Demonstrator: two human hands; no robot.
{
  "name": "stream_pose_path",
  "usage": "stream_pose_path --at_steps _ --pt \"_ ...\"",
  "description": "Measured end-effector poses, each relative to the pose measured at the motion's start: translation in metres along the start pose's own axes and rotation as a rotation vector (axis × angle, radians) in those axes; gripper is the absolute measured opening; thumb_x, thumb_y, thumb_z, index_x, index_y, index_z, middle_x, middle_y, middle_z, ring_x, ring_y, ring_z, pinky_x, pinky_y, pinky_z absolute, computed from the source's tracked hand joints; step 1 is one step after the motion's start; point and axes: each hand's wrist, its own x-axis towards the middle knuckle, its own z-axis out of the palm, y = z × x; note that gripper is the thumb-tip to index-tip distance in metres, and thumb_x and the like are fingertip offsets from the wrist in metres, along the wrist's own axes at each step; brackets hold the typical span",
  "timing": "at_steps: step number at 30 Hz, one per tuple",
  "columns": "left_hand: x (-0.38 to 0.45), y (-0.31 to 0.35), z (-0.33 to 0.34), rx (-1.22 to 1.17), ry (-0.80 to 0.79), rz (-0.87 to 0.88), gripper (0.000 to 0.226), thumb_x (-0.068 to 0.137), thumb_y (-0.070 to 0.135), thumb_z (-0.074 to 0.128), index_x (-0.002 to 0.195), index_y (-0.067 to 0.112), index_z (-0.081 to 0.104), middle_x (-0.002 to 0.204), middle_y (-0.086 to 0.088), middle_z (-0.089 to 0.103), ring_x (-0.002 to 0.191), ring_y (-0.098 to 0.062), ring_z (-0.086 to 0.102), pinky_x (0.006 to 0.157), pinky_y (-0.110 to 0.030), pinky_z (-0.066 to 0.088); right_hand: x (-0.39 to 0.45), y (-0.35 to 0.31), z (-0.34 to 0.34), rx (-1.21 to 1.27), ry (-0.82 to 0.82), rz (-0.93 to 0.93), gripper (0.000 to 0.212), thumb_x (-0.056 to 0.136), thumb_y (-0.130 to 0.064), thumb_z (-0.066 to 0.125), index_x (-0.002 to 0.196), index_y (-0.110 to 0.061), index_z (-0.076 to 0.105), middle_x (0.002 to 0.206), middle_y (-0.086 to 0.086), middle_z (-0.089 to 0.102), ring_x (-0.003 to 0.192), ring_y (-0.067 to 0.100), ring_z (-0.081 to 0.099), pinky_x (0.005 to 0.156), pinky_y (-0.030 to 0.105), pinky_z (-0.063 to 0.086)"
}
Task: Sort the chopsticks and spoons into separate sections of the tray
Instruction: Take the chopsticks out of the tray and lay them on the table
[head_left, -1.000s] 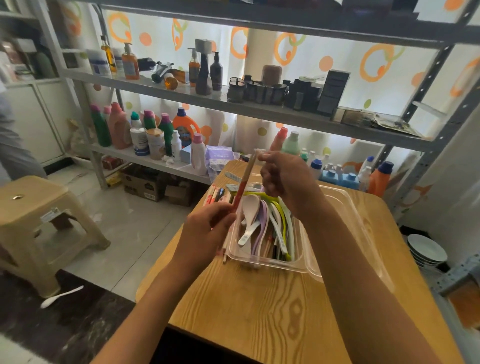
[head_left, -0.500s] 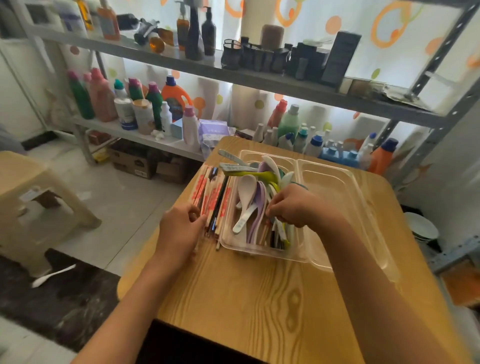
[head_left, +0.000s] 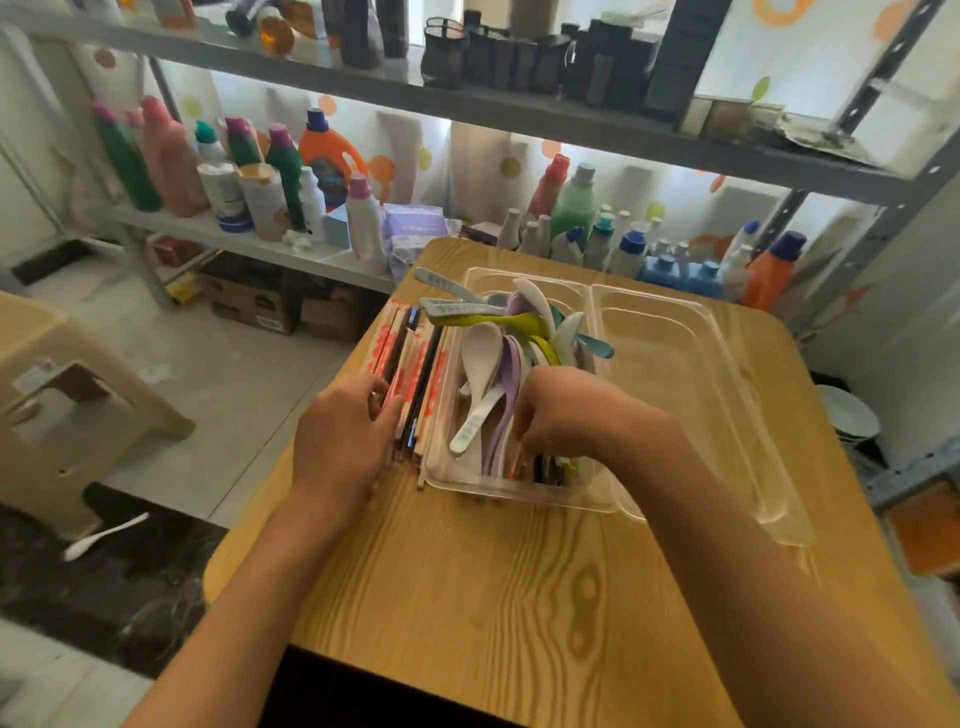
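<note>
A clear two-section plastic tray stands on the wooden table. Its left section holds a heap of spoons in white, lilac, green and teal, with some chopsticks beneath them. The right section holds nothing. A row of chopsticks lies on the table along the tray's left wall. My left hand rests on the near ends of that row, fingers curled against them. My right hand reaches down into the left section, its fingertips curled among the chopsticks at the near end; what they hold is hidden.
A metal shelf unit full of bottles stands right behind the table. A beige plastic stool is on the floor to the left, with a white spoon lying on the dark floor near it. Stacked plates sit low at right.
A second ago both hands held a chopstick up above the tray. It went down onto the row at left, and my right hand dropped into the left section.
</note>
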Motion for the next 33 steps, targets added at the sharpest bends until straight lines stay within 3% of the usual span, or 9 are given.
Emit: stream_pose_path --at_steps 4,8,11,14,20,25,29,33 --pt "-0.003 0.010 0.000 0.004 -0.052 0.161 0.018 0.095 0.027 0.058 0.104 0.017 0.069 0.095 0.000 0.067 0.081 -0.010 0.057 0.069 -0.020 0.042 -0.002 -0.005 0.006 -0.091 -0.038 -0.053 0.026 0.079 -0.023 0.078 0.076 -0.026 0.053 0.081 -0.002 0.062 0.075 0.013 0.062 0.068 0.027 0.056" --pt "-0.005 0.025 -0.002 -0.171 -0.224 0.074 0.021 0.100 0.031 0.047 0.097 0.025 0.067 0.082 0.012 0.061 0.075 -0.003 0.055 0.060 -0.016 0.037 -0.002 -0.009 0.010 -0.146 -0.001 -0.060 0.035 0.078 -0.028 0.079 0.073 -0.028 0.045 0.080 -0.003 0.060 0.074 0.013 0.060 0.071 0.030 0.056" --pt "-0.004 0.029 -0.004 -0.209 -0.264 0.024 0.022 0.097 0.030 0.054 0.112 0.021 0.068 0.095 0.011 0.064 0.085 -0.003 0.054 0.071 -0.019 0.042 -0.004 -0.011 0.012 -0.190 0.022 -0.077 0.032 0.081 -0.030 0.076 0.074 -0.028 0.044 0.079 -0.004 0.058 0.072 0.013 0.057 0.069 0.029 0.052" --pt "-0.004 0.032 -0.005 -0.202 -0.279 0.006 0.024 0.096 0.027 0.057 0.116 0.019 0.067 0.107 0.004 0.067 0.090 -0.005 0.052 0.077 -0.023 0.042 -0.005 -0.011 0.011 -0.206 -0.002 -0.085 0.026 0.082 -0.033 0.074 0.080 -0.025 0.050 0.078 -0.003 0.058 0.072 0.013 0.058 0.070 0.030 0.054" --pt "-0.001 0.039 -0.009 -0.168 -0.296 -0.023 0.018 0.096 0.024 0.057 0.107 0.016 0.069 0.099 0.002 0.068 0.087 -0.010 0.057 0.076 -0.028 0.047 -0.001 -0.018 0.011 -0.146 -0.067 -0.054 0.025 0.080 -0.027 0.075 0.075 -0.023 0.051 0.078 -0.001 0.060 0.073 0.014 0.061 0.068 0.027 0.053" --pt "0.002 0.040 -0.012 -0.159 -0.325 -0.045 0.018 0.095 0.023 0.058 0.108 0.016 0.069 0.101 -0.001 0.068 0.091 -0.014 0.059 0.082 -0.031 0.051 0.000 -0.023 0.014 -0.053 -0.130 0.005 0.018 0.080 -0.017 0.072 0.094 -0.015 0.062 0.089 0.005 0.064 0.083 0.019 0.064 0.079 0.036 0.060" --pt "0.003 0.043 -0.013 -0.174 -0.340 -0.064 0.018 0.095 0.023 0.059 0.108 0.016 0.069 0.101 -0.001 0.068 0.091 -0.013 0.059 0.085 -0.032 0.052 -0.005 -0.022 0.011 0.018 -0.106 0.047 0.020 0.082 -0.020 0.073 0.089 -0.019 0.055 0.086 0.002 0.059 0.084 0.018 0.061 0.080 0.033 0.058" --pt "0.005 0.044 -0.015 -0.177 -0.370 -0.077 0.016 0.094 0.021 0.060 0.107 0.015 0.069 0.099 -0.001 0.067 0.092 -0.016 0.061 0.087 -0.037 0.055 -0.008 -0.021 0.001 0.111 -0.080 0.073 0.017 0.078 -0.018 0.076 0.088 -0.017 0.062 0.087 0.004 0.064 0.083 0.018 0.065 0.080 0.034 0.060"
